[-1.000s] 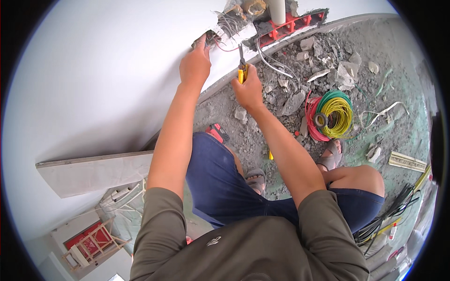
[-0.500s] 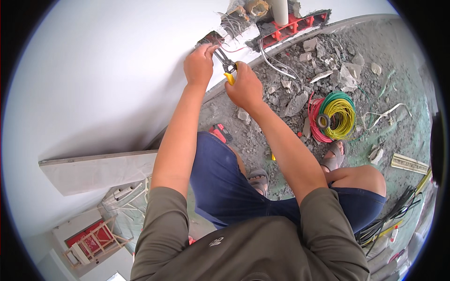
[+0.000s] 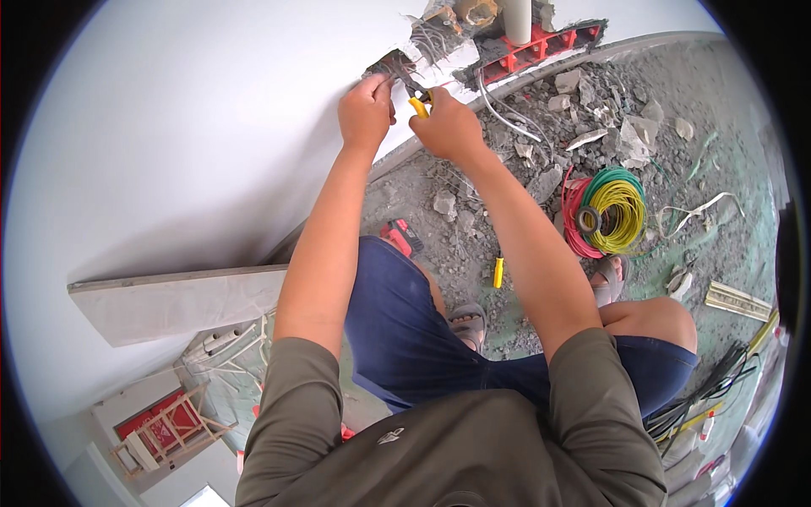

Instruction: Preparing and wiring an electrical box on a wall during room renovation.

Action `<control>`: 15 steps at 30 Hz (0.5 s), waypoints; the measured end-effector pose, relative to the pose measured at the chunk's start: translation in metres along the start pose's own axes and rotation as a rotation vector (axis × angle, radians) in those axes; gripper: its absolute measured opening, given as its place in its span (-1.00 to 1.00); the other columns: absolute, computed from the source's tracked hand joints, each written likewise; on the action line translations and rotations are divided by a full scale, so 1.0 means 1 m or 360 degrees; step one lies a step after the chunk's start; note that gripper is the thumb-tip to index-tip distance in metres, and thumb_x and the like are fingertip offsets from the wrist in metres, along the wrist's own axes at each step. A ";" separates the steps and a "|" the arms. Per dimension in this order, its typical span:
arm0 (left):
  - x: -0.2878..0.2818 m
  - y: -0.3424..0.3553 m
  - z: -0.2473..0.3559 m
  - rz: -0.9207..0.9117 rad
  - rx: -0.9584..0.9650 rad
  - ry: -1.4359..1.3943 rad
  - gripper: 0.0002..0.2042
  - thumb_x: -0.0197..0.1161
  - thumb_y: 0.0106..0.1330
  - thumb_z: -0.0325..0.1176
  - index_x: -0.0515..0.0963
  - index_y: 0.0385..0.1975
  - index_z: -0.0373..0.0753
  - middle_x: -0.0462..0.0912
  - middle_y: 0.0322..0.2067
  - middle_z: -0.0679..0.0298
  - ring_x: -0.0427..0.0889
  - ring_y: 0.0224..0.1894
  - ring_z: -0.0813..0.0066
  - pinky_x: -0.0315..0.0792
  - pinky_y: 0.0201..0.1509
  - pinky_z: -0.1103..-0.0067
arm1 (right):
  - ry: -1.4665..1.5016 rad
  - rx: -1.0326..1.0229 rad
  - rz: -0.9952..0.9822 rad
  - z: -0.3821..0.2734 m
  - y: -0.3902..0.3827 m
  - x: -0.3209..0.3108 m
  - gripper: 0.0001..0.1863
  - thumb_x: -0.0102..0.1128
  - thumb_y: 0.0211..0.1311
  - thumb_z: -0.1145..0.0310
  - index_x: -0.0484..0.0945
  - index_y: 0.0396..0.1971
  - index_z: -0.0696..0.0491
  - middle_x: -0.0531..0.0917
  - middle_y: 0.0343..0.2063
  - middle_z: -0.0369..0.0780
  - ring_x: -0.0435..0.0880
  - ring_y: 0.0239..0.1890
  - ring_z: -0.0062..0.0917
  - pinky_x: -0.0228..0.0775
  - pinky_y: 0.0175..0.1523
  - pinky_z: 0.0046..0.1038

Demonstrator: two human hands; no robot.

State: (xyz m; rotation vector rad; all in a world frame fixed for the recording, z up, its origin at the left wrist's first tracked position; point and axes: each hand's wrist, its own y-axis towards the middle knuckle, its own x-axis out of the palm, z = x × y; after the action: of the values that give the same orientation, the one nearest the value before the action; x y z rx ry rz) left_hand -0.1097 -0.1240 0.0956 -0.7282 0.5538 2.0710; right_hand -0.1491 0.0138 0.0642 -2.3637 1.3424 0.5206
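At the lower edge of the white wall (image 3: 228,110), my left hand (image 3: 366,111) reaches to a broken-out hole (image 3: 391,62) with wires in it. Its fingers are closed together at the hole's near rim; whatever they pinch is hidden. My right hand (image 3: 449,127) is wrapped round yellow-handled pliers (image 3: 418,107), whose dark jaws point up and left into the hole beside the left fingers. The jaw tips are too hidden to tell what they touch. Grey conduits (image 3: 432,38) lie in the neighbouring cavity.
Red junction boxes (image 3: 541,52) and a white pipe (image 3: 517,21) stand to the right. Rubble (image 3: 638,139) covers the floor around wire coils (image 3: 617,215) with a tape roll (image 3: 588,220). A yellow-handled tool (image 3: 498,273) and a red power-tool battery (image 3: 401,237) lie near my feet.
The pliers and my right hand have moved slightly up, with the jaws further into the hole. My left hand stays at its rim. The whole view has shifted a little.
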 end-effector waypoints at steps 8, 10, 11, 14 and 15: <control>-0.003 0.000 0.005 -0.0075 -0.0020 -0.0090 -0.82 0.10 0.37 -0.40 0.63 -0.39 -0.28 0.61 -0.69 0.28 0.63 -0.70 0.53 0.48 -0.58 0.59 | -0.0323 -0.0157 0.0247 -0.006 -0.010 0.011 -0.48 0.36 0.04 0.19 0.41 -0.09 0.19 0.58 -0.13 0.00 0.64 -0.08 -0.12 0.53 0.00 -0.20; -0.003 0.000 0.003 -0.0068 -0.0027 -0.0118 -0.82 0.09 0.37 -0.40 0.63 -0.39 -0.28 0.62 -0.68 0.28 0.64 -0.69 0.53 0.49 -0.58 0.59 | -0.0325 -0.0157 0.0261 -0.006 -0.011 0.016 -0.49 0.37 0.04 0.19 0.41 -0.10 0.17 0.59 -0.14 -0.01 0.64 -0.07 -0.14 0.53 0.00 -0.22; -0.001 -0.001 0.002 -0.0068 -0.0035 -0.0150 -0.82 0.09 0.37 -0.41 0.63 -0.40 -0.28 0.62 -0.68 0.28 0.65 -0.68 0.53 0.50 -0.58 0.59 | -0.0327 -0.0157 0.0259 -0.006 -0.011 0.017 -0.49 0.37 0.04 0.19 0.41 -0.10 0.17 0.59 -0.14 -0.01 0.64 -0.07 -0.14 0.53 0.00 -0.22; -0.001 0.000 0.000 -0.0057 0.0008 -0.0132 -0.82 0.08 0.36 -0.42 0.62 -0.40 -0.28 0.63 -0.67 0.27 0.65 -0.67 0.52 0.50 -0.57 0.59 | -0.0325 -0.0151 0.0272 -0.006 -0.008 0.018 -0.50 0.37 0.05 0.19 0.41 -0.11 0.17 0.59 -0.14 0.00 0.63 -0.07 -0.13 0.53 0.00 -0.22; -0.002 0.000 -0.001 -0.0056 0.0005 -0.0131 -0.82 0.08 0.36 -0.42 0.62 -0.40 -0.28 0.63 -0.67 0.27 0.65 -0.67 0.52 0.50 -0.57 0.59 | -0.0309 -0.0155 0.0272 -0.008 -0.008 0.018 -0.50 0.37 0.05 0.20 0.41 -0.11 0.17 0.59 -0.14 0.00 0.63 -0.06 -0.13 0.53 0.00 -0.21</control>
State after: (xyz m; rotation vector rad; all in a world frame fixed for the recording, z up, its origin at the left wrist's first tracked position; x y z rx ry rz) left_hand -0.1086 -0.1254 0.0962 -0.6435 0.4945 2.0573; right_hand -0.1330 0.0006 0.0630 -2.2168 1.4645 0.8594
